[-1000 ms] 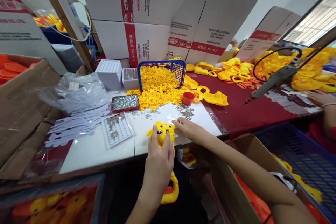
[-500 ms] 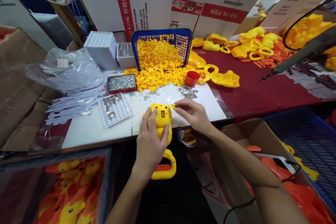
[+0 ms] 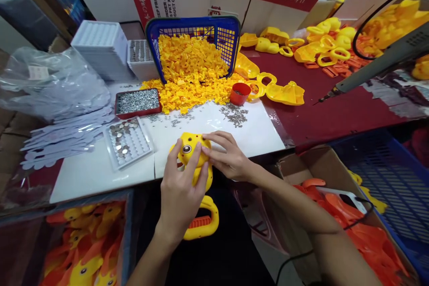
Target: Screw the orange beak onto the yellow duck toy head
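Observation:
My left hand (image 3: pixel 181 192) grips a yellow duck-shaped toy (image 3: pixel 191 153) with an orange-ribbed handle (image 3: pixel 202 223), held at the near edge of the white board (image 3: pixel 100 174). My right hand (image 3: pixel 225 157) presses its fingers against the toy's head from the right side. Just beyond lie loose small metal pieces (image 3: pixel 235 116), a red cup (image 3: pixel 239 93) and a clear tray of round metal parts (image 3: pixel 127 140). A blue basket (image 3: pixel 231 38) behind spills small yellow plastic pieces (image 3: pixel 191 76) onto the board.
A red tin of tiny metal parts (image 3: pixel 137 102) and white boxes (image 3: pixel 100 47) sit at left beside plastic bags (image 3: pixel 50 85). Yellow shells (image 3: pixel 284 93) lie on the red cloth. A power screwdriver (image 3: pixel 378 65) hangs at right. Bins of orange and yellow parts (image 3: pixel 83 250) flank my lap.
The toy has been turned so its eye faces up. My right hand, which held a small yellow piece beside it, now presses on the toy's head. The view has tilted down.

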`<act>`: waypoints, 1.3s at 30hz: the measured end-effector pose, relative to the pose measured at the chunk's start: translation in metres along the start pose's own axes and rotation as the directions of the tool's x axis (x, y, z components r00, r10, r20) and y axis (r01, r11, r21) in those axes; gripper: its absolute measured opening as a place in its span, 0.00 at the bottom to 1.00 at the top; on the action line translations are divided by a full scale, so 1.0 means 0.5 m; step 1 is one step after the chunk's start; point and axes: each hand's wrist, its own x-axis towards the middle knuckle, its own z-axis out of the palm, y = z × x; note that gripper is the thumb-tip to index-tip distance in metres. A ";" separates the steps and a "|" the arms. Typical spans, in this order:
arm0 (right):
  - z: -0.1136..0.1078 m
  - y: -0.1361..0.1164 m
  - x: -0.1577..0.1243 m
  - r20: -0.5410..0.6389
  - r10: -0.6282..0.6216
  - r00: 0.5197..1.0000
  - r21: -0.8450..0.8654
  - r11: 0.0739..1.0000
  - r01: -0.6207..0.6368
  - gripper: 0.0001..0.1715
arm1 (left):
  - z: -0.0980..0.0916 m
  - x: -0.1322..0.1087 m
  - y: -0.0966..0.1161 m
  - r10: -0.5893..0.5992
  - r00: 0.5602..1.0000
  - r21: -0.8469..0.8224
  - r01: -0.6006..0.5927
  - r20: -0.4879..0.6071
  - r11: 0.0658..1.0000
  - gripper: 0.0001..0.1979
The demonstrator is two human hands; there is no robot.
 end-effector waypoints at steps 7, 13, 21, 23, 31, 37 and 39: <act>0.006 -0.018 0.001 -0.178 0.236 0.955 0.183 0.962 -0.203 0.15 | 0.005 0.005 0.005 -0.010 0.998 -0.026 0.012 0.069 1.000 0.24; 0.015 -0.014 -0.003 -0.155 0.240 0.958 0.143 0.965 -0.219 0.21 | 0.002 0.014 0.004 -0.063 0.994 -0.078 0.070 0.089 0.994 0.24; -0.050 0.047 -0.022 -0.004 0.285 0.958 -0.185 0.942 -0.281 0.16 | -0.005 0.013 -0.005 0.023 0.979 -0.024 -0.018 0.202 1.000 0.23; -0.063 0.082 -0.033 -0.060 0.374 0.925 -0.380 0.849 -0.368 0.14 | -0.010 0.013 -0.006 0.042 0.972 0.032 -0.051 0.230 0.998 0.25; -0.069 0.150 -0.039 0.094 0.497 0.863 -0.626 0.703 -0.337 0.14 | 0.007 0.062 -0.015 0.161 0.978 -0.098 -0.149 0.129 0.984 0.19; -0.082 0.161 -0.024 0.118 0.491 0.863 -0.676 0.676 -0.292 0.14 | 0.029 0.077 -0.009 0.113 0.992 -0.202 -0.098 0.063 0.974 0.15; -0.090 0.154 -0.019 0.066 0.515 0.855 -0.563 0.727 -0.394 0.12 | 0.036 0.077 -0.005 0.066 0.997 -0.229 -0.056 0.038 0.972 0.14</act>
